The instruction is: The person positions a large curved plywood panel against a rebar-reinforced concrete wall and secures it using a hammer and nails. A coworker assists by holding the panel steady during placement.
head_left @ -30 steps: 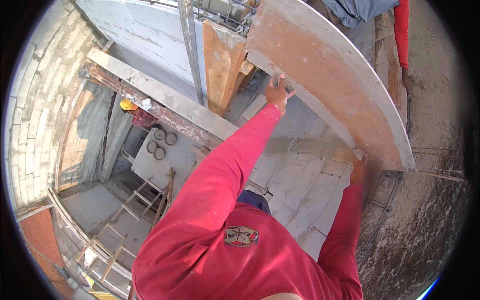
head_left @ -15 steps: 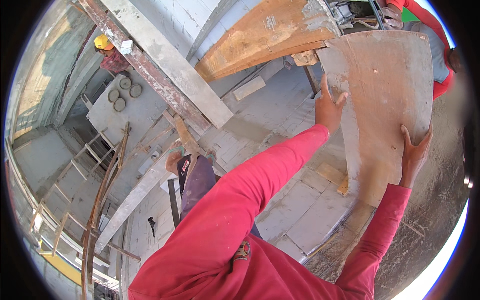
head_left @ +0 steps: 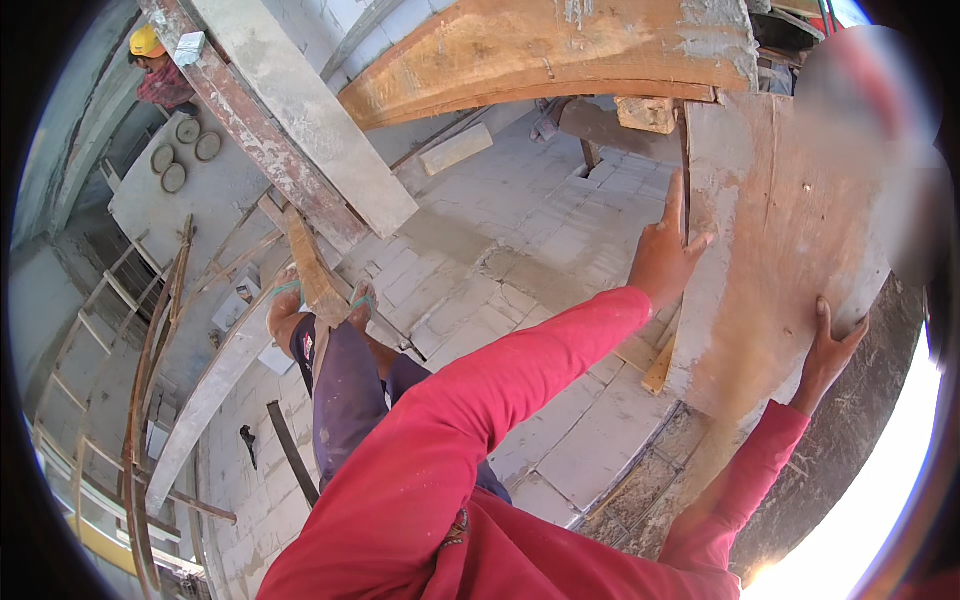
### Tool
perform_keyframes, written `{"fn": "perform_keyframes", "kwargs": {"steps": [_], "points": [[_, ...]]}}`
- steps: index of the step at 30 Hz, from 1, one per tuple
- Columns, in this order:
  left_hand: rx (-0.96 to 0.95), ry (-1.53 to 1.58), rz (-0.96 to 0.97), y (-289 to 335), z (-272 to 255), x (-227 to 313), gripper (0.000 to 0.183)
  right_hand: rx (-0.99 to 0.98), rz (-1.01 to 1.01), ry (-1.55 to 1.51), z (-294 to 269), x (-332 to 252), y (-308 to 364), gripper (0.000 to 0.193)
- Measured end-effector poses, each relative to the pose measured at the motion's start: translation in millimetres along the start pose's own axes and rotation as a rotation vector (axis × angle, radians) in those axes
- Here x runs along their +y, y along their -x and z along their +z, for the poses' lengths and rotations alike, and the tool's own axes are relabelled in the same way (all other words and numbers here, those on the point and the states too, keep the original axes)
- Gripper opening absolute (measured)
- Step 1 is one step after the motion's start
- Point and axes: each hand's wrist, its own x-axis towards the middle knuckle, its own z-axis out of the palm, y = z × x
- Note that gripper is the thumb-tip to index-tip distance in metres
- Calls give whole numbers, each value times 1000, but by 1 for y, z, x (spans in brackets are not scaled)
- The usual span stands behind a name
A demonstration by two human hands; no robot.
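A broad plywood panel (head_left: 770, 270), brown and smeared with grey cement, stands between my hands. My left hand (head_left: 668, 255) grips its left edge, index finger stretched along the edge and thumb toward the face. On the opposite side, my right hand (head_left: 830, 350) clasps the lower right edge, thumb on the face and fingers partly hidden. The panel's top comes close to the end of a curved wooden form (head_left: 560, 65), with a small wood block (head_left: 645, 114) under that end. Blur covers the panel's upper right.
A grey plank (head_left: 300, 110) and a wooden post (head_left: 315, 265) stand at left, near my feet. Pale blocks (head_left: 580, 430) pave the surface below. A person in a yellow helmet (head_left: 147, 42) is far left, beside round pans (head_left: 173, 178). Timber railings (head_left: 95, 330) run along the left.
The view has shifted, and the panel's top now sits lower beside the curved form's end. Both hands keep their hold. The other person at upper right is now mostly behind blur.
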Motion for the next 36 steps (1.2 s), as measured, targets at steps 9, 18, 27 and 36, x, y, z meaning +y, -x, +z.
{"fn": "perform_keyframes", "kwargs": {"steps": [9, 18, 27, 36], "points": [[-207, -154, -161, 52, -59, -65, 61, 11, -7, 63, 2, -2, 3, 98], [-205, -101, -363, 100, -126, -84, 51, 81, -131, 22, 5, -14, 7, 95], [-149, -120, -453, 117, -145, -17, 46, 238, -287, 133, -5, -27, 40, 105], [-16, -248, -430, 138, -186, 46, 47, -179, 163, -332, 11, -89, 206, 75]]}}
